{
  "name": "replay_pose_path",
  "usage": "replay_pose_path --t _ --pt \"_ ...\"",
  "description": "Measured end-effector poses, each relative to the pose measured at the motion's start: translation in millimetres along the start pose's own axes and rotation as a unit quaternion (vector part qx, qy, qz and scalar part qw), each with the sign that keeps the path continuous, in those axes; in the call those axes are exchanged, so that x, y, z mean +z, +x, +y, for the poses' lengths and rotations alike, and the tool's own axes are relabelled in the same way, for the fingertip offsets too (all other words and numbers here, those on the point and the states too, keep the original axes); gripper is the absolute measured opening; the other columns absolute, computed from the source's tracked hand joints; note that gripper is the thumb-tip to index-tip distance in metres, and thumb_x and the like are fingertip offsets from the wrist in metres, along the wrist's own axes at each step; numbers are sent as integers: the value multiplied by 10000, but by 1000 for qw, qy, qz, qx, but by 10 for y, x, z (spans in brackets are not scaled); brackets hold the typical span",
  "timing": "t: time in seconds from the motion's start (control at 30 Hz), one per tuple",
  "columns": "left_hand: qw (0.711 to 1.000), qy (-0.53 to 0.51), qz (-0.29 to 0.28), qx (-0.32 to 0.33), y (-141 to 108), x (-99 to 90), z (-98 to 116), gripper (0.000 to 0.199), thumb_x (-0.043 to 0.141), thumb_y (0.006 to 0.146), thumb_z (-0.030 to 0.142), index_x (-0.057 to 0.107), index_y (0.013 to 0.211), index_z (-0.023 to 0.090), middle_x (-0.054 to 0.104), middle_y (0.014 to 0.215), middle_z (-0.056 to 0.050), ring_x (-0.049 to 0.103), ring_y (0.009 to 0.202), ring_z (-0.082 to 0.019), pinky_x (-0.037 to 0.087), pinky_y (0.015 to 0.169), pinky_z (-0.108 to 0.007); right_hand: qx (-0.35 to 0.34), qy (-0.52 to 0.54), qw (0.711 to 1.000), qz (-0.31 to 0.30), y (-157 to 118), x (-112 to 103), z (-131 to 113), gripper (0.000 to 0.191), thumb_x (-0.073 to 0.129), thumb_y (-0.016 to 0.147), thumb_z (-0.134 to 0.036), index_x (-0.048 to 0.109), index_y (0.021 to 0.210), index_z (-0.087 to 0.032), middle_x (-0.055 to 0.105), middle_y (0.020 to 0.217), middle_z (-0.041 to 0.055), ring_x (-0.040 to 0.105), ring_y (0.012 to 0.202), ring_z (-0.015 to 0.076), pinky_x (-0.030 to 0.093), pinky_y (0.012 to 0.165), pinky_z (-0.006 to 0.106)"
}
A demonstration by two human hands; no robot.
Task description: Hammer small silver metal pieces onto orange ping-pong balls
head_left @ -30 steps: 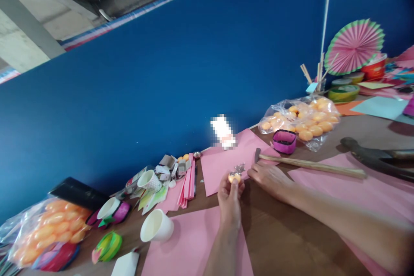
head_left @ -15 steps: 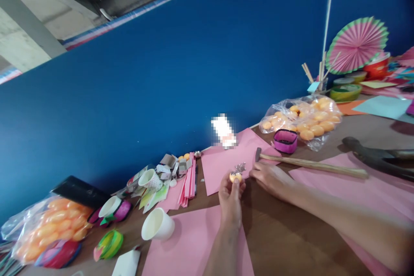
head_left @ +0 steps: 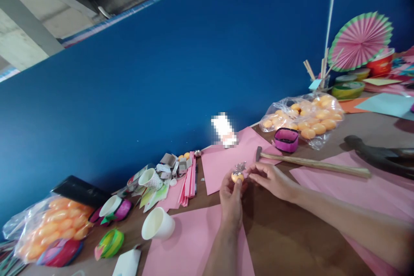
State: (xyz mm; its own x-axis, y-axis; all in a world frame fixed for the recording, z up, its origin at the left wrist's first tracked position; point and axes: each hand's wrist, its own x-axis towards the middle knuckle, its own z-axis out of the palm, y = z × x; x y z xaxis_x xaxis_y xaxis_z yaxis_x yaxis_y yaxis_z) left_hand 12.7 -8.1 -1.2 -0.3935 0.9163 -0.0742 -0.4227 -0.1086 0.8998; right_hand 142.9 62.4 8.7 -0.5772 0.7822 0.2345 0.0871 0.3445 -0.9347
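Observation:
My left hand (head_left: 231,200) is closed round an orange ball (head_left: 237,178), like a table-tennis ball, whose top is covered with small shiny silver pieces. Its thumb presses on the near side. Close by on the right, my right hand (head_left: 271,180) has thumb and fingertips brought together beside the ball; whatever they pinch is too small to make out. Just behind the ball, a little heap of silver bits (head_left: 240,167) lies on a pink sheet (head_left: 216,168). A hammer (head_left: 310,162) with a wooden handle rests beyond my right hand.
Bags of orange balls (head_left: 318,127) stand back right and at left (head_left: 58,224). A white paper cup (head_left: 158,224) leans on pink paper (head_left: 190,241). Small boxes (head_left: 168,161), pink strips (head_left: 187,185) and a silver ball (head_left: 197,153) lie along the blue wall (head_left: 161,73). Black-handled pliers-like tool (head_left: 365,151) at right.
My right hand has lifted from the sheet by the silver heap and moved in beside the ball. My left hand still holds the ball, almost in the same place.

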Motion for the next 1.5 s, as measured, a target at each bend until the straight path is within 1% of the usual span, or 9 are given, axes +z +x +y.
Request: replay_pose_path --t 0.2,0.33,0.5,0.63,0.77,0.87,1.13,1.33,1.5 --pt "1000 -4 -20 3 -2 12 7 411 653 708 283 541 1089 177 638 1022 -78 611 924 -196 448 877 -364 24 83 996 -10 12 58 89 204 495 804 -299 603 921 -173 619 823 19 576 742 152 470 709 286" --pt "1000 -8 -26 7 -9 24 23 398 649 711 272 543 1081 169 644 999 -74 614 914 -191 446 883 -366 45 108 993 -17 11 61 70 171 531 774 -307 593 843 -163 601 755 4 554 679 134 457 629 254" --pt "1000 10 -3 2 -23 37 41 401 680 675 279 572 1050 185 641 1022 -69 601 943 -195 450 874 -348 54 83 995 13 -6 23 -32 179 578 732 -334 620 775 -166 604 721 -2 505 609 115 403 556 230" --pt "1000 14 -14 4 -29 52 56 415 676 678 284 567 1065 180 637 1040 -77 589 980 -212 442 888 -359 86 150 985 12 -19 38 -65 221 599 720 -362 600 820 -164 600 747 -2 498 599 99 398 550 223" --pt "1000 11 -26 5 -27 47 55 436 670 684 286 552 1089 176 641 1032 -88 595 970 -221 445 880 -365 97 192 977 13 -27 71 -71 235 627 698 -365 583 794 -155 581 706 -12 507 605 97 401 552 219" --pt "999 32 -31 13 -22 33 42 418 664 692 283 559 1082 176 643 1024 -84 596 957 -211 453 865 -351 99 194 976 12 -33 72 -80 216 621 709 -348 592 782 -147 589 704 -9 507 603 97 390 550 220" --pt "997 63 -43 21 -41 29 46 469 666 685 308 547 1120 177 658 982 -89 618 884 -197 459 841 -339 125 225 966 -13 -42 53 -96 232 659 672 -340 608 781 -142 655 747 19 581 715 156 423 674 277" --pt "997 66 -46 17 -39 25 40 478 656 700 292 526 1145 178 658 992 -90 620 876 -188 463 827 -326 118 190 975 -8 -33 50 -99 218 635 698 -344 602 760 -137 630 711 11 535 655 131 381 591 240" --pt "995 74 -57 28 -39 25 40 478 648 706 302 521 1148 172 659 988 -86 619 881 -193 467 819 -327 120 194 974 -17 -38 45 -95 199 627 712 -341 599 746 -147 623 711 9 517 653 126 365 597 236"
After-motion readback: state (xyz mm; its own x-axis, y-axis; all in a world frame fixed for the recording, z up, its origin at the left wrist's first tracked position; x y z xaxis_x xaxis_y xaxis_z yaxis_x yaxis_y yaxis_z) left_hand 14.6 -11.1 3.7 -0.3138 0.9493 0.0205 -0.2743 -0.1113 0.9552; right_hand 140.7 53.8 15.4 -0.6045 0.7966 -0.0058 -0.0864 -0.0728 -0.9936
